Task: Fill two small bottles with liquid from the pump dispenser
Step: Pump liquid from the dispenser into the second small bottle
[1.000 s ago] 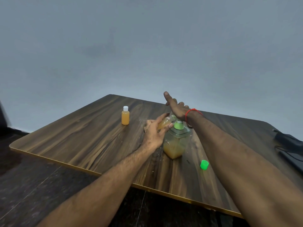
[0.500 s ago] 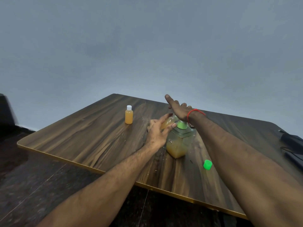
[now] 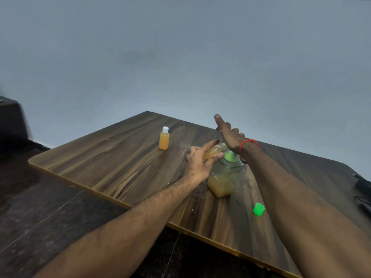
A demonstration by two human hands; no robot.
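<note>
pump spout (image 3: 222,146) hidden (behind hands), dark object (image 3: 362,185) edge-cropped

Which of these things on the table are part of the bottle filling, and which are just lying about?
In use:
pump dispenser
small bottle gripped by the left hand
right hand above the pump
capped filled bottle
green cap

Lying about:
black cables
dark object at left

Count: 2 small bottles (image 3: 164,138) (image 3: 213,151), 1 pump dispenser (image 3: 224,175), 1 loose green cap (image 3: 258,209), 1 table (image 3: 124,165), 2 hands (image 3: 200,163) (image 3: 230,135)
</note>
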